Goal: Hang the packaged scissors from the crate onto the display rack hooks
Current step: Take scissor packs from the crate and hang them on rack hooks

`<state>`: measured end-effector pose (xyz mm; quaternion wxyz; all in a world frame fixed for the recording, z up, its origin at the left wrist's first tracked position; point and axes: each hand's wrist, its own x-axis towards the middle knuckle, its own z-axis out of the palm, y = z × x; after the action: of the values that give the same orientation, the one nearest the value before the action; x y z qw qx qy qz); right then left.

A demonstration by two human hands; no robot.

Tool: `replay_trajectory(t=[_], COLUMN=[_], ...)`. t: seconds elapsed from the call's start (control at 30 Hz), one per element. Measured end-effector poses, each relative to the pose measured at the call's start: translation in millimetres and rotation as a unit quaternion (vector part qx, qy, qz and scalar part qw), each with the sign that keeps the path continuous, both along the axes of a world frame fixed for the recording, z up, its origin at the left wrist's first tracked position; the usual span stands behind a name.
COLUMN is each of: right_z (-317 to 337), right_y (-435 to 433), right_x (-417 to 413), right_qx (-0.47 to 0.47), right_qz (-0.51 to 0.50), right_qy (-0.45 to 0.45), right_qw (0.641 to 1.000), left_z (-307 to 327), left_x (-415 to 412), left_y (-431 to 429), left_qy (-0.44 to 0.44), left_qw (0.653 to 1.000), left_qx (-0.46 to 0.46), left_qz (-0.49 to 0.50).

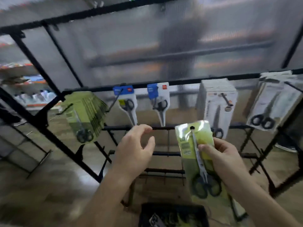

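Note:
My right hand (224, 154) grips a green pack of black-handled scissors (200, 161), held upright with its hang hole at the top, in front of the black display rack (164, 128). To the left of the pack my left hand (136, 148) hovers with loosely curled fingers, holding nothing. A thick stack of matching green packs (83, 115) hangs on a hook at the rack's left. The black crate (173, 215) lies on the floor below, with more packs inside.
Two blue-topped scissor packs (127, 104) (159, 102) hang in the middle of the rack. White packs (218, 105) and grey ones (275, 105) hang to the right. Bare black bars and hooks run below them. A frosted panel backs the rack.

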<state>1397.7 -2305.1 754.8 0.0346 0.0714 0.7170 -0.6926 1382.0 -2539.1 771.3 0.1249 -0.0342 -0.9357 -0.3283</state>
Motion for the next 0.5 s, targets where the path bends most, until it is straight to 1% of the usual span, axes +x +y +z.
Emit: replay_trajectory(t=[0.13, 0.2, 0.27, 0.4, 0.5], right_z=[6.8, 7.3, 4.1, 0.4, -0.1], right_y=[-120.8, -178.4, -232.5, -320.9, -371.4], right_x=[-8.4, -13.9, -20.4, -33.8, -52.5], right_qx=[0.006, 0.007, 0.013, 0.022, 0.047], right_qz=[0.09, 0.12, 0.143, 0.174, 0.167], right_qy=[0.009, 0.02, 0.03, 0.035, 0.042], right_qw=[0.996, 0.993, 0.989, 0.984, 0.984], left_z=[-7.9, -12.1, -16.2, -23.6, -30.2], left_x=[22.2, 34.7, 44.7, 55.2, 62.8], left_y=[-121.4, -175.2, -222.6, -290.5, -316.1], left_qy=[-0.038, -0.052, -0.071, -0.099, -0.142], left_qw=[0.994, 0.988, 0.981, 0.976, 0.973], left_qx=[-0.02, -0.035, -0.029, -0.005, 0.003], left_qz=[0.099, 0.143, 0.176, 0.193, 0.181])
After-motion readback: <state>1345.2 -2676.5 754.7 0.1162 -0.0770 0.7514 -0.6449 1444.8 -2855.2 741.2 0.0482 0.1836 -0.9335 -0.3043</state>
